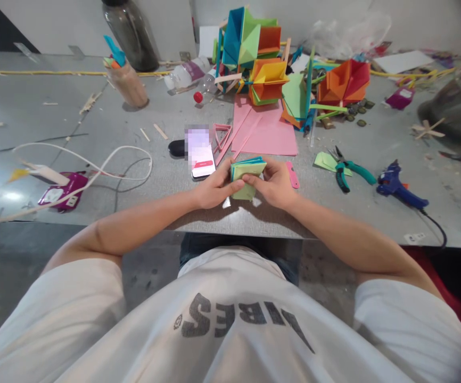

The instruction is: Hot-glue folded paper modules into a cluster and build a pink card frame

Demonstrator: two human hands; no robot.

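Note:
Near the table's front edge, my left hand [218,186] and my right hand [276,183] hold a small stack of folded green and blue paper [247,170] between them. Both thumbs press on its light green front face; the other fingers are mostly hidden behind it. A lit phone [203,154] lies to the left of the stack, just beyond my left hand. Pink paper sheets [276,133] lie behind the stack. Beside my right hand is a small pink piece [293,175].
Folded colourful paper shapes [254,58] stand at the back, with bottles [188,73] to their left. Pliers [350,170] and a blue glue gun [400,186] lie on the right. A white cable [134,149] loops across the left of the table [166,213].

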